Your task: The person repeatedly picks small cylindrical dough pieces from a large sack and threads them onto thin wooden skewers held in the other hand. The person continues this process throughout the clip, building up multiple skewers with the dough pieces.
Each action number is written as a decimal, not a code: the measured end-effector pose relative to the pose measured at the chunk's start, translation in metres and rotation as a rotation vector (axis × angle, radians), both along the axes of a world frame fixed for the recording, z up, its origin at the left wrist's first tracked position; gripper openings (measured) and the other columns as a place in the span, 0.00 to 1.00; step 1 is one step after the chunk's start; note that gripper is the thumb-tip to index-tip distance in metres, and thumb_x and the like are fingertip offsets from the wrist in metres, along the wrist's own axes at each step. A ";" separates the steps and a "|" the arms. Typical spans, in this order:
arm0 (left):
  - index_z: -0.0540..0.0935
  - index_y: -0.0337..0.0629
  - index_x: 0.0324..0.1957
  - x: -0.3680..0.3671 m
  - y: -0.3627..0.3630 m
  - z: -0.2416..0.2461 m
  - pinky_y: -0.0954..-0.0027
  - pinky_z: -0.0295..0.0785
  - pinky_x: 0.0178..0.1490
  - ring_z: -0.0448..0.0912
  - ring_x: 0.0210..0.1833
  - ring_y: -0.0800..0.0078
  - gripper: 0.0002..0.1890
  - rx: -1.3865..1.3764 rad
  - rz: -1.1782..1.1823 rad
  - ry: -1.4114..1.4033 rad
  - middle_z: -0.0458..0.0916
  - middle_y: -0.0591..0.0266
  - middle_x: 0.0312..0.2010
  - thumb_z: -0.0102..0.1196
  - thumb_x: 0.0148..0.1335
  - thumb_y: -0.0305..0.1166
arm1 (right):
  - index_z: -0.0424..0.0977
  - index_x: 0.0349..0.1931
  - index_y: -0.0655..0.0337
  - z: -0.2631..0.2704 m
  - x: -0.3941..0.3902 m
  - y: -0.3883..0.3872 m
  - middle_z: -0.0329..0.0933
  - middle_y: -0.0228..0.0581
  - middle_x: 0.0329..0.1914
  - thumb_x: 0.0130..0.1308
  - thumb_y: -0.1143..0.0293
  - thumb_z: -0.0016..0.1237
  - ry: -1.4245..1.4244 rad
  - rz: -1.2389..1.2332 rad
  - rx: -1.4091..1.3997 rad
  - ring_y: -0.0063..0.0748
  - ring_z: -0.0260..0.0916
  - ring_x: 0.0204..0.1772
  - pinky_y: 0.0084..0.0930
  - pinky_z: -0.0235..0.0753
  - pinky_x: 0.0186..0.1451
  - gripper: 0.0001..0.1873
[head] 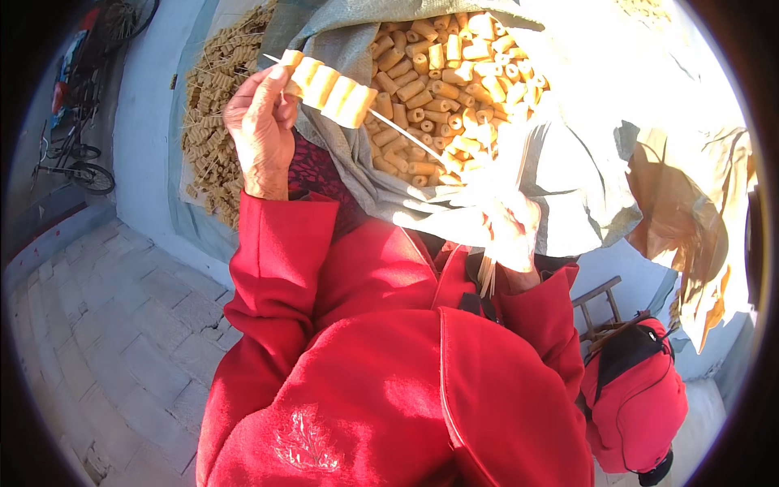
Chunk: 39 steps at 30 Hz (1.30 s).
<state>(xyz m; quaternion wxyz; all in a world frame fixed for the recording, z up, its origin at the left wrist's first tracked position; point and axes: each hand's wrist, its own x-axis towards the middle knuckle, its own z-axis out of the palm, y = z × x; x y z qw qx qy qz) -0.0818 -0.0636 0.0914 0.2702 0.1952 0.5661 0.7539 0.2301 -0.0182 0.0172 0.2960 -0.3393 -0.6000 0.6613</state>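
My left hand (263, 119) pinches a row of several hollow tan food tubes (331, 91) threaded side by side on a thin wooden skewer (405, 132). Its pointed tip sticks out past my fingers, and the other end fades into glare over the pile. My right hand (516, 234), partly washed out by sunlight, is closed around a bundle of bare skewers (487, 277). Between and beyond my hands, a woven plastic sack (341, 143) lies open, its edge rolled back around many loose tubes (420, 91).
Filled skewers (219, 115) are heaped on the left. Brown crumpled paper or plastic (675, 201) hangs at the right. A person in a red jacket (636, 395) is at lower right near a wooden ladder-like frame (599, 307). Bicycles (82, 164) stand beyond the paving (122, 341).
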 end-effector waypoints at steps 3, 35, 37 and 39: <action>0.72 0.30 0.45 -0.059 -0.008 0.016 0.75 0.73 0.35 0.74 0.29 0.74 0.16 0.174 0.389 -0.022 0.77 0.54 0.31 0.49 0.62 0.34 | 0.73 0.36 0.68 -0.003 0.000 0.003 0.70 0.32 0.19 0.60 0.78 0.46 -0.065 0.032 0.196 0.16 0.65 0.19 0.14 0.62 0.20 0.05; 0.79 0.36 0.23 0.113 -0.003 -0.036 0.83 0.67 0.25 0.72 0.20 0.85 0.08 -0.232 -0.577 -0.156 0.78 0.66 0.19 0.54 0.57 0.27 | 0.70 0.26 0.64 0.028 -0.023 -0.012 0.68 0.31 0.16 0.63 0.70 0.46 0.021 0.061 -0.385 0.15 0.60 0.13 0.14 0.58 0.14 0.09; 0.79 0.35 0.24 0.109 -0.001 -0.042 0.83 0.67 0.25 0.72 0.20 0.85 0.08 -0.203 -0.592 -0.138 0.78 0.66 0.19 0.54 0.58 0.28 | 0.69 0.25 0.64 0.033 -0.025 -0.008 0.68 0.31 0.15 0.63 0.70 0.46 -0.053 0.043 -0.397 0.15 0.60 0.12 0.13 0.58 0.14 0.09; 0.79 0.33 0.28 0.109 0.003 -0.045 0.82 0.67 0.26 0.73 0.21 0.84 0.08 -0.306 -0.590 -0.164 0.78 0.64 0.19 0.51 0.61 0.28 | 0.70 0.26 0.64 0.026 -0.021 -0.010 0.69 0.31 0.15 0.61 0.71 0.47 -0.028 0.014 -0.429 0.15 0.60 0.12 0.13 0.59 0.14 0.08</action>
